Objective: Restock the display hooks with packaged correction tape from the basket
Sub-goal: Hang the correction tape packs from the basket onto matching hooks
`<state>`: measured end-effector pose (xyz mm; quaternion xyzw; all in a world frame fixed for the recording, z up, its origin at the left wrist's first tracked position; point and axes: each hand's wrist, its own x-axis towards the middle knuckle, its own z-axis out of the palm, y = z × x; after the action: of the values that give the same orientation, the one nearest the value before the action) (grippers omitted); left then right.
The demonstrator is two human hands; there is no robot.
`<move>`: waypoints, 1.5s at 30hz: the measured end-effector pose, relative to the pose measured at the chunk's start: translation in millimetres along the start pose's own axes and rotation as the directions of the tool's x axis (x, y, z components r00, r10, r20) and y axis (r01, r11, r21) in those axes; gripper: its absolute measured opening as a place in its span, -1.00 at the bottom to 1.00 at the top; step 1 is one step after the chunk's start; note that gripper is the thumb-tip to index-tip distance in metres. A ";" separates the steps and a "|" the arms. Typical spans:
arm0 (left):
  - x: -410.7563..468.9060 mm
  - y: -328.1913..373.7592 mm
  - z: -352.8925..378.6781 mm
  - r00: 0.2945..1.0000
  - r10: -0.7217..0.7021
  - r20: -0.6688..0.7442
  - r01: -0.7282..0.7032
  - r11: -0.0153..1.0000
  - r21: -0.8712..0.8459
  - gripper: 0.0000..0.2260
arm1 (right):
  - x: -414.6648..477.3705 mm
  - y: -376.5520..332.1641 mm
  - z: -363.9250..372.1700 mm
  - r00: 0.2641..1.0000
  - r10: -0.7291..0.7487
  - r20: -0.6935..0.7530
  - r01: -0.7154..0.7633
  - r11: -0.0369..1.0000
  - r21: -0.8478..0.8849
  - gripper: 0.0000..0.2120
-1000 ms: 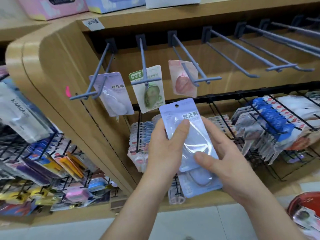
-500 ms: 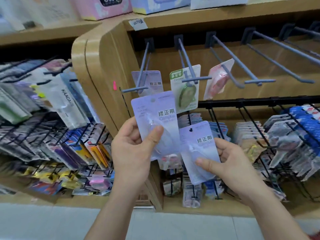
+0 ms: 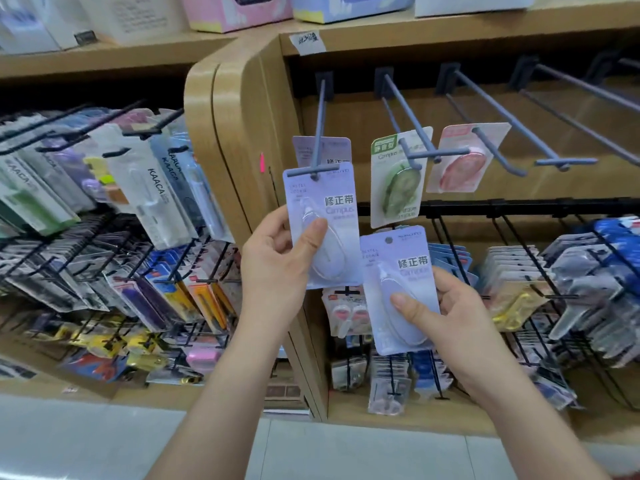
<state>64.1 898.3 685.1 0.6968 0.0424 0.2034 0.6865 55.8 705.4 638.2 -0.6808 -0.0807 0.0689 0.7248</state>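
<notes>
My left hand (image 3: 273, 261) grips a lilac correction tape pack (image 3: 329, 206) and holds its hang hole right at the tip of the leftmost grey display hook (image 3: 318, 133). Another lilac pack (image 3: 334, 150) hangs behind it on that same hook. My right hand (image 3: 446, 313) holds a second lilac correction tape pack (image 3: 398, 271) lower and to the right, thumb across its blister. A green pack (image 3: 398, 178) and a pink pack (image 3: 464, 161) hang on the two hooks to the right. The basket is out of view.
Bare grey hooks (image 3: 554, 109) jut out at the upper right. Black wire racks full of stationery stand below right (image 3: 554, 271) and at the left (image 3: 104, 220). A curved wooden shelf end (image 3: 239, 133) divides the two sections. Boxes sit on the top shelf (image 3: 235, 12).
The two packs, stacked together in both hands a second ago, have been separated. My left hand has raised its pack up to the leftmost hook's tip; my right hand keeps the other one low.
</notes>
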 end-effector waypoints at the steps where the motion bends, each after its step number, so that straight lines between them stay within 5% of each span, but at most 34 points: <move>1: 1.1 -1.7 -0.1 1.000 -0.011 0.012 0.011 1.000 0.011 -0.82 | 0.2 0.8 0.9 1.000 -0.002 -0.023 0.002 1.000 0.023 -0.66; 6: -7.3 -13.4 -12.7 0.974 -0.105 0.200 0.085 0.991 0.102 -0.74 | -1.3 1.5 0.1 0.996 -0.016 -0.093 0.022 0.998 0.058 -0.67; 12: 5.5 -28.5 -2.6 0.993 -0.110 -0.032 0.114 0.978 0.175 -0.92 | -5.8 -1.6 -3.9 0.997 -0.007 -0.079 0.011 0.998 0.055 -0.70; 17: 21.0 -36.5 14.3 0.988 -0.138 -0.076 0.151 0.967 0.204 -0.96 | -5.5 -3.8 0.3 0.996 -0.026 -0.081 0.032 0.996 0.082 -0.81; 21: -2.5 -32.9 1.8 0.987 -0.142 -0.072 0.157 0.942 0.297 -0.69 | -6.2 -6.2 5.8 0.997 -0.043 -0.057 0.049 0.993 0.105 -0.75; 26: -30.6 2.6 -0.7 0.980 -0.044 0.192 0.047 0.999 -0.008 -0.80 | -3.8 -5.8 16.4 0.996 -0.067 0.057 0.062 0.995 0.084 -0.74; 32: -15.0 11.2 -4.6 0.995 0.090 0.046 -0.087 0.993 -0.074 -0.95 | 6.5 -9.7 27.4 0.981 -0.040 0.191 0.057 0.995 -0.082 -0.69; 38: 10.0 18.3 6.9 0.983 0.165 -0.082 -0.174 0.979 -0.106 -0.92 | 26.5 -17.6 42.6 0.990 -0.097 0.101 0.107 0.989 -0.098 -0.88; 45: 23.4 11.9 11.8 0.988 0.100 -0.121 -0.119 0.981 -0.156 -0.89 | 32.6 -13.6 52.4 0.998 -0.052 0.029 0.053 0.998 -0.039 -0.91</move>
<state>86.8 894.5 702.2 0.6270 0.0256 0.2825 0.7255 76.5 762.5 655.7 -0.6917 -0.1100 0.0579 0.7114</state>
